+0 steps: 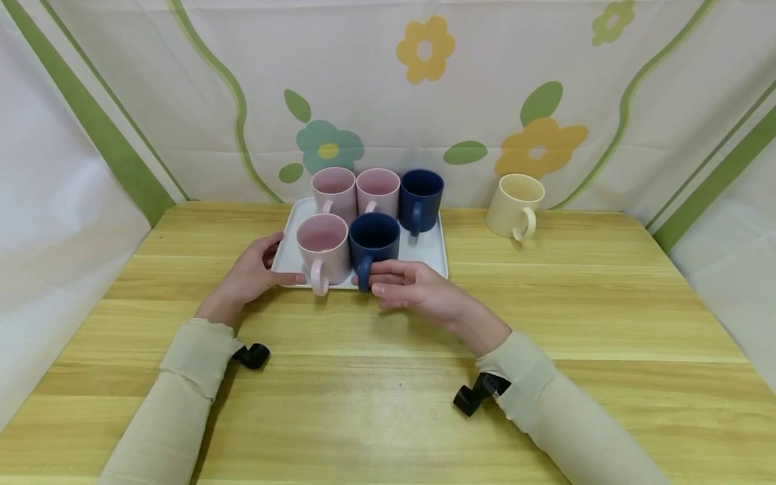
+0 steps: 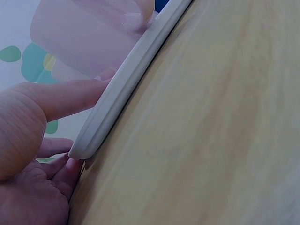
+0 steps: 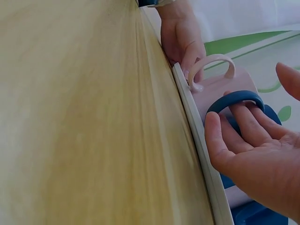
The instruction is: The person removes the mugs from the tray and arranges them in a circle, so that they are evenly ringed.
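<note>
My left hand (image 1: 251, 273) grips the front left corner of the white tray (image 1: 424, 250); in the left wrist view the thumb (image 2: 75, 96) lies over the rim, other fingers lower at the corner. Three pink mugs (image 1: 335, 192) and two dark blue mugs stand upright on the tray. At the front blue mug (image 1: 374, 236), my right hand (image 1: 424, 293) has its fingers against the handle. The right wrist view shows these fingers (image 3: 253, 126) loosely bent behind the blue handle (image 3: 236, 97), with the thumb held apart from it.
A pale yellow mug (image 1: 515, 205) stands upright on the wooden table (image 1: 364, 397), right of the tray near the back edge. Behind the table hangs a white curtain (image 1: 376, 81) with flowers and green lines. Fabric also hangs at both sides.
</note>
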Demonstrator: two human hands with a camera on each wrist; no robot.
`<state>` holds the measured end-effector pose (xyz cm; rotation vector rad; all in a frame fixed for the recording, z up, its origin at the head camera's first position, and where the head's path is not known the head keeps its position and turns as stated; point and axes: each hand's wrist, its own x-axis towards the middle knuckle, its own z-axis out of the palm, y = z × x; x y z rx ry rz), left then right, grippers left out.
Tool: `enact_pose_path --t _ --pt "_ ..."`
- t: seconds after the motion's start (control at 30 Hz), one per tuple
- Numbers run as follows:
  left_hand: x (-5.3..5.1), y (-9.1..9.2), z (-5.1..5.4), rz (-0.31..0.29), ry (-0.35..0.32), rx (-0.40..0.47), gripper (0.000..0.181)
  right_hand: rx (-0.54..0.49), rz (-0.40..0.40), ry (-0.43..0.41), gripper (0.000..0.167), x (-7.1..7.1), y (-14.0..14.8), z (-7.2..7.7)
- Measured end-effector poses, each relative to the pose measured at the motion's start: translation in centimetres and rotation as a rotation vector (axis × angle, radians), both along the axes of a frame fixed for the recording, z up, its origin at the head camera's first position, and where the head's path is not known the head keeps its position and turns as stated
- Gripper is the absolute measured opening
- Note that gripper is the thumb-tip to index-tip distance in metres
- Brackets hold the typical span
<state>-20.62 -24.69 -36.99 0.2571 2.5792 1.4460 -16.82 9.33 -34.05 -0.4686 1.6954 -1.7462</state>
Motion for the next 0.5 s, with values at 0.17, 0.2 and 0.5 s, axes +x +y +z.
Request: enact_pose_path --t 0.17,0.2,0.5 --pt "0.08 -0.02 0.04 0.005 -0.003 -0.004 0.097 -0.037 -0.004 -0.001 0.048 -0.09 0.22 -0.21" --pt "0.08 -0.03 0.03 0.005 -0.003 -0.003 0.097 -0.043 -0.007 -0.001 0.047 -0.10 0.27 -0.23" --pt "-0.02 -0.03 0.01 0.004 -0.008 -0.004 0.097 -0.054 -0.050 -0.036 0.037 -0.35 0.66 -0.22"
